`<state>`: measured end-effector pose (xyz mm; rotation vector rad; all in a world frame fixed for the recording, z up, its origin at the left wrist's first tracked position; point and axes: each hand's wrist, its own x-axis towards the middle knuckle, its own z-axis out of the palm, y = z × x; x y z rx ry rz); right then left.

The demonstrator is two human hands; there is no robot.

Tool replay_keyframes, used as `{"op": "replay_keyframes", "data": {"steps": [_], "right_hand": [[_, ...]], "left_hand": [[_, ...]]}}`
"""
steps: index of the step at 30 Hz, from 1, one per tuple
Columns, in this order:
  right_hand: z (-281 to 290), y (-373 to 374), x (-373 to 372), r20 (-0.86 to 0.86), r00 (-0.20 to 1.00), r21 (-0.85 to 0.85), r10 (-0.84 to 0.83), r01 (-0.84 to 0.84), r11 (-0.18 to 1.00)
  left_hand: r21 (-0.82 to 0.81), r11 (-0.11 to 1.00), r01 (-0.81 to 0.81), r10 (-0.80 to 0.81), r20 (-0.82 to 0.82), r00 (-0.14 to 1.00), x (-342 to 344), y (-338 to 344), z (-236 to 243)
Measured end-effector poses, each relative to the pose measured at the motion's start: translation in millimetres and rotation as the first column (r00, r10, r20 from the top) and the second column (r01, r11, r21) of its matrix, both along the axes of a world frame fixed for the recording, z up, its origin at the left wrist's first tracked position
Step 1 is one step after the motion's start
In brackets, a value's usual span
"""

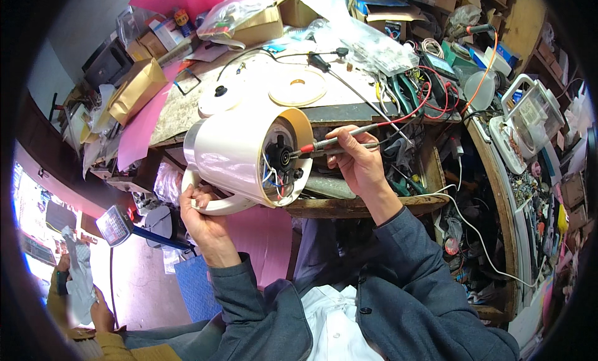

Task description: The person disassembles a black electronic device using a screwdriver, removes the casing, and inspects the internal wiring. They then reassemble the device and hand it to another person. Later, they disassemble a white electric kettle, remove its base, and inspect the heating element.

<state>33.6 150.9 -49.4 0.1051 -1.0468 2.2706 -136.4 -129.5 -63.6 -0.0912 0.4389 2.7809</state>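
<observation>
A white electric kettle (227, 150) lies tilted on its side at the bench's front edge, its underside facing right. The bottom is uncovered, and a black round connector (284, 154) with coloured wires shows inside. My left hand (208, 227) is closed around the kettle's handle (227, 205). Between the fingers of my right hand (361, 165) are two meter probes, a red one (321, 144) and a dark one (336, 152). Their tips reach to the connector; whether both touch it, I cannot tell. Behind the kettle lies a cream round cover (298, 89) with a hole.
A cream disc with a black knob (220, 91) and a long screwdriver (349, 81) lie on the workbench (187, 115). Pliers (406, 90) and red leads (430, 90) crowd the right. An open drawer (439, 174) holds clutter. At lower left, another person's hand (103, 311) is near a plastic bag (80, 277).
</observation>
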Motion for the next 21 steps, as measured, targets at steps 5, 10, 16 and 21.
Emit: {"op": "replay_keyframes", "data": {"steps": [5,10,16,21], "right_hand": [[0.1,-3.0,0.0,-0.001,1.000,0.000,0.009,-0.009,1.000],[-0.2,1.5,3.5,0.031,0.999,0.023,-0.006,0.005,1.000],[-1.7,-9.1,-2.8,0.130,0.991,-0.020,-0.022,0.024,1.000],[-6.0,-2.6,-1.6,0.103,0.995,-0.023,0.014,-0.011,1.000]], "left_hand": [[-0.003,1.000,0.006,-0.006,-0.007,1.000,5.1,-1.9,2.3],[-0.096,0.995,-0.036,0.039,0.035,0.999,3.1,2.8,1.7],[-0.128,0.992,-0.004,0.002,-0.012,1.000,0.3,-9.9,-8.2],[-0.164,0.985,-0.051,0.046,-0.033,0.998,-2.9,-2.2,-10.7]]}}
